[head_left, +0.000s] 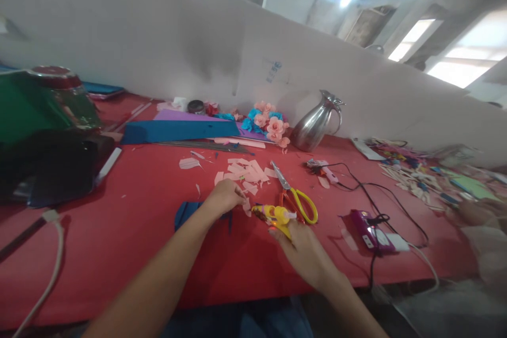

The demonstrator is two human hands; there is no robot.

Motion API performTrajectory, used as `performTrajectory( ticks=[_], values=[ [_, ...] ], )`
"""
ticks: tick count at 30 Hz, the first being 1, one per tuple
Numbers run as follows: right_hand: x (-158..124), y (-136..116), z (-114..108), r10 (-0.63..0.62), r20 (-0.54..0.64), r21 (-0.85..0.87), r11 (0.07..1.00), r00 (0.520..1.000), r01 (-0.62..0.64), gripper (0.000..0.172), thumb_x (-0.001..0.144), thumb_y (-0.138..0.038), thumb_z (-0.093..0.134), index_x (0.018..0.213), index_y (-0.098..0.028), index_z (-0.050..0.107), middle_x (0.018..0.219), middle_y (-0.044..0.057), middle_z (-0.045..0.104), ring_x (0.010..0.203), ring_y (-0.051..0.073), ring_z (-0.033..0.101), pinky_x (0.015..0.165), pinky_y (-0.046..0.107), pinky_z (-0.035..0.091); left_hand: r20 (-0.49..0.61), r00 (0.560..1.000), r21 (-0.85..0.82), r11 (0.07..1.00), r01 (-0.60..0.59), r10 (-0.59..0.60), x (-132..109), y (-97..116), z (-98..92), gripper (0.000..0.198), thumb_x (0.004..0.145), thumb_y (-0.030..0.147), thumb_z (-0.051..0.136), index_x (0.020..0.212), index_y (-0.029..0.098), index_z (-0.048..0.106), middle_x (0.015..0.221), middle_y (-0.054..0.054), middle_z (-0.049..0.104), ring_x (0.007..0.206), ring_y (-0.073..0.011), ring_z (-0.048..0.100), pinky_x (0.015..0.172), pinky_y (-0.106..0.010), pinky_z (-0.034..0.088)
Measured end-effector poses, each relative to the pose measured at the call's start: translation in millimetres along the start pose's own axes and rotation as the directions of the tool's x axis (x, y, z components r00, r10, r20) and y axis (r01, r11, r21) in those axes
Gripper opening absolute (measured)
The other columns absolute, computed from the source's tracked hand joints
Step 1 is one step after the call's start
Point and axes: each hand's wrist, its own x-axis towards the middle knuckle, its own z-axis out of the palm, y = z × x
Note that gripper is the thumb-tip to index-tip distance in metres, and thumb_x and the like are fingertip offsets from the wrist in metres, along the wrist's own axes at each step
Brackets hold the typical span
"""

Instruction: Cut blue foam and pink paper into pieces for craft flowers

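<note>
My right hand (pixel 303 251) is closed around the handle of a yellow glue gun (pixel 277 213), whose nozzle points left. Just off that nozzle, my left hand (pixel 226 196) pinches a small pink paper piece (pixel 247 207); whether nozzle and paper touch I cannot tell. Beyond my hands lies a loose pile of cut pink paper pieces (pixel 247 170). Scissors (pixel 293 190) with yellow and orange handles rest open-bladed behind the glue gun. Dark blue paper (pixel 186 214) lies on the table, partly hidden under my left forearm.
A bunch of pink and blue paper flowers (pixel 269 122) and a steel jug (pixel 317 122) stand by the wall. Blue sheets (pixel 178 131) lie left of them. A purple power box (pixel 370 229) trails cables at right. Another person's hand (pixel 477 212) is at the far right. A jar (pixel 73 97) stands left.
</note>
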Motion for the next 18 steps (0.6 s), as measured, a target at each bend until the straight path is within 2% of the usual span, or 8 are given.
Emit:
performTrajectory(
  ticks=[5,8,10,12,14,16,18],
  values=[
    [-4.0,-3.0,-1.5,0.011,0.026,-0.042,0.999,1.0,-0.01,0.029,0.088,-0.04,0.046,0.092,-0.019,0.065,0.083,0.012,0.07,0.075,0.026,0.065,0.062,0.031,0.041,-0.007,1.0,-0.021,1.0,-0.004,0.003,0.9,-1.0,0.6,0.012,0.058,0.021,0.062,0.051,0.02,0.072,0.056,-0.002,0.069,0.066,-0.0174,0.06,0.058,-0.023,0.04],
    [-2.9,0.1,-9.8,-0.027,-0.005,0.062,0.998,1.0,0.028,0.027,0.086,-0.041,0.048,0.089,-0.02,0.064,0.083,0.01,0.069,0.077,0.025,0.065,0.064,0.03,0.043,-0.005,1.0,-0.084,0.996,0.007,-0.007,1.1,-1.2,0.6,0.012,0.058,0.02,0.061,0.049,0.018,0.069,0.054,-0.002,0.067,0.063,-0.0171,0.059,0.057,-0.024,0.039],
    [5.2,6.7,-20.3,0.01,-0.069,0.179,0.984,0.998,0.003,0.027,0.084,-0.043,0.05,0.09,-0.02,0.062,0.073,0.006,0.068,0.067,0.022,0.064,0.06,0.029,0.044,-0.047,0.998,-0.149,0.989,0.024,-0.031,0.4,-0.5,-0.4,0.009,0.057,0.021,0.063,0.052,0.017,0.069,0.053,-0.001,0.065,0.06,-0.0165,0.058,0.057,-0.025,0.039],
    [22.2,17.7,-32.9,0.128,-0.113,0.322,0.943,0.985,-0.085,0.031,0.082,-0.048,0.051,0.086,-0.019,0.058,0.054,0.0,0.059,0.048,0.017,0.057,0.049,0.026,0.041,-0.083,0.996,-0.266,0.964,-0.002,-0.021,-0.9,0.6,-2.5,0.008,0.056,0.023,0.064,0.056,0.016,0.068,0.056,0.0,0.065,0.061,-0.0152,0.057,0.06,-0.024,0.04],
    [47.1,32.9,-44.9,0.272,-0.128,0.505,0.846,0.954,-0.174,0.036,0.081,-0.054,0.049,0.079,-0.018,0.054,0.042,-0.005,0.049,0.038,0.014,0.049,0.039,0.023,0.035,-0.102,0.995,-0.39,0.92,-0.03,-0.011,-2.0,1.3,-5.7,0.01,0.057,0.026,0.065,0.056,0.016,0.065,0.057,0.0,0.063,0.06,-0.0132,0.055,0.06,-0.024,0.04],
    [75.2,51.1,-54.4,0.351,-0.162,0.655,0.737,0.922,-0.166,0.032,0.078,-0.05,0.055,0.079,-0.018,0.052,0.048,-0.004,0.053,0.039,0.011,0.05,0.04,0.02,0.036,-0.135,0.99,-0.456,0.89,-0.026,-0.041,-2.0,1.0,-9.4,0.016,0.057,0.032,0.067,0.058,0.016,0.063,0.055,0.002,0.059,0.054,-0.0109,0.05,0.053,-0.023,0.036],
    [99.8,69.9,-61.0,0.37,-0.168,0.684,0.712,0.914,-0.162,0.03,0.077,-0.047,0.057,0.074,-0.017,0.052,0.052,-0.002,0.055,0.039,0.009,0.049,0.041,0.02,0.039,-0.166,0.984,-0.512,0.859,-0.024,-0.071,-1.0,-0.1,-13.1,0.022,0.057,0.036,0.068,0.064,0.016,0.063,0.053,0.003,0.055,0.047,-0.0081,0.041,0.047,-0.022,0.03]
  ],
)
